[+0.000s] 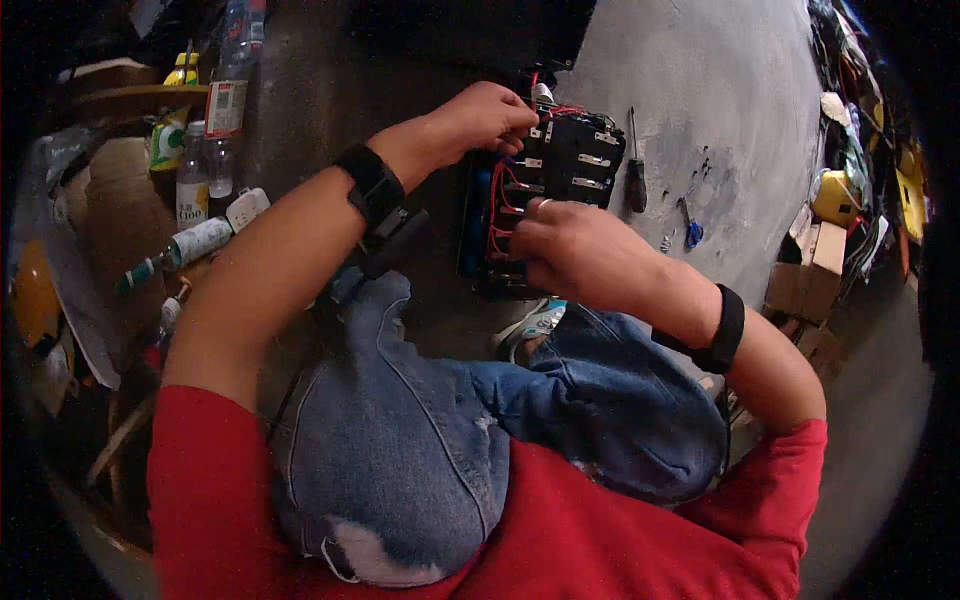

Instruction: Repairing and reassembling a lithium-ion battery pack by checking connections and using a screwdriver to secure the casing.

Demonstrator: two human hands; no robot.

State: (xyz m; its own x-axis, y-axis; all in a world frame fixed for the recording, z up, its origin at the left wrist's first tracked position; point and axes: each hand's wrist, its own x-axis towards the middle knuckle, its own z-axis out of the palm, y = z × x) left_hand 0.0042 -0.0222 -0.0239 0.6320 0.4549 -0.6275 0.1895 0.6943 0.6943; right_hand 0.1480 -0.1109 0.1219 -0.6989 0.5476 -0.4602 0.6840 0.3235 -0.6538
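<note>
In front of me lies a battery pack [565,165] with a black casing, rows of metal contact tabs and thin red wires [497,205] along its left side. Blue cells show beneath its left edge. My left hand [485,118] is at the pack's far left corner, thumb and fingers pinched at a red wire. Curled over the near half of the pack, my right hand [585,250] has its fingertips pressed together by the wires; whatever they hold is hidden.
A screwdriver [636,180] lies right of the pack, beside a small blue-handled tool [693,234]. Plastic bottles [193,180] and a white power strip [247,207] are on the left. Cardboard boxes [810,265] and clutter line the right. A dark object [470,40] stands beyond the pack.
</note>
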